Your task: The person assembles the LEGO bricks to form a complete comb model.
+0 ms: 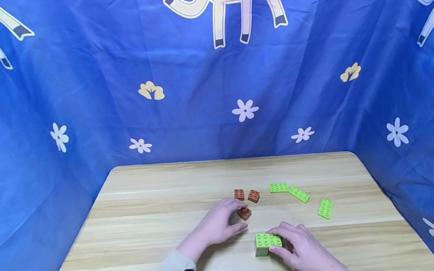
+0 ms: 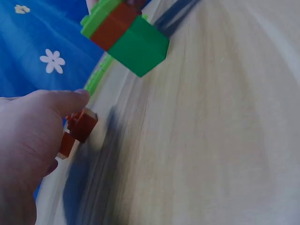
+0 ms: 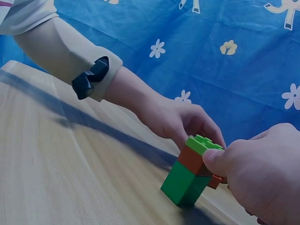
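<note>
My right hand (image 1: 299, 249) grips a stack of toy building bricks between thumb and fingers. The stack (image 3: 185, 180) has a green brick at the bottom, brown in the middle and a thin lime plate (image 1: 266, 239) on top. It stands upright close over the table. My left hand (image 1: 221, 223) reaches over a small brown brick (image 1: 244, 213), thumb and fingers spread apart on either side of it. In the left wrist view that hand partly covers the brown bricks (image 2: 84, 125) behind it.
Behind the left hand lie two more brown bricks, one at the left (image 1: 239, 194) and one at the right (image 1: 253, 195). Three lime plates (image 1: 279, 187) lie farther right on the wooden table (image 1: 147, 205). A blue patterned curtain (image 1: 197, 110) surrounds the table's back and sides.
</note>
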`<state>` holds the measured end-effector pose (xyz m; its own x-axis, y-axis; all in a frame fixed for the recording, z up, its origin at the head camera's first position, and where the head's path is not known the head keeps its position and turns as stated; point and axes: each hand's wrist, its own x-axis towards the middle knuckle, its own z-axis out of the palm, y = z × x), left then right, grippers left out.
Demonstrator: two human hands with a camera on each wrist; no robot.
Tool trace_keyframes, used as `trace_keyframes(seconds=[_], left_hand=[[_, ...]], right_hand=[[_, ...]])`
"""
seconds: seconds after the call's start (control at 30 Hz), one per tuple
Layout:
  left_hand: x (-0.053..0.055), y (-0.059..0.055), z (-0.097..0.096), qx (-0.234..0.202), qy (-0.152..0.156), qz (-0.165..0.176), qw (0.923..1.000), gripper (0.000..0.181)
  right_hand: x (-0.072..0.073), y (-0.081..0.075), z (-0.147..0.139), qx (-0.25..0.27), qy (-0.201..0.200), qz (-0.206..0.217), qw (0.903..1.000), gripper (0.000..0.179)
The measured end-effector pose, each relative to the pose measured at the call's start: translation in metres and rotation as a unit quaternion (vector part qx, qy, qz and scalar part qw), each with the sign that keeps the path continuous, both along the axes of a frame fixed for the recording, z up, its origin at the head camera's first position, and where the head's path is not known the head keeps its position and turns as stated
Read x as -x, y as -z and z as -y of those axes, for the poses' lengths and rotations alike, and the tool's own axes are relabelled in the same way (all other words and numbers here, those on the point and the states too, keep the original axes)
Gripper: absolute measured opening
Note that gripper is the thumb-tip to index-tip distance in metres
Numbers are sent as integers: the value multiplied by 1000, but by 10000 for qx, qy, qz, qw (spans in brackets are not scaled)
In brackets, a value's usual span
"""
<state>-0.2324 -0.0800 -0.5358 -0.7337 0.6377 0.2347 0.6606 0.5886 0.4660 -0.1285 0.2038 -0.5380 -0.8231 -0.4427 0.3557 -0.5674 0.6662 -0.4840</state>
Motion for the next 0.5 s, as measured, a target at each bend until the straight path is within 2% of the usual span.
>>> trace_keyframes(seconds=[0.23, 0.5], left_hand=[[14, 5, -7, 500, 20, -86, 9987, 61], [20, 7, -10, 772, -72, -53, 9970, 60]], right_hand=[[0, -1, -1, -27, 60, 164, 9998, 32], [1, -1, -1, -55, 42, 183, 9998, 33]])
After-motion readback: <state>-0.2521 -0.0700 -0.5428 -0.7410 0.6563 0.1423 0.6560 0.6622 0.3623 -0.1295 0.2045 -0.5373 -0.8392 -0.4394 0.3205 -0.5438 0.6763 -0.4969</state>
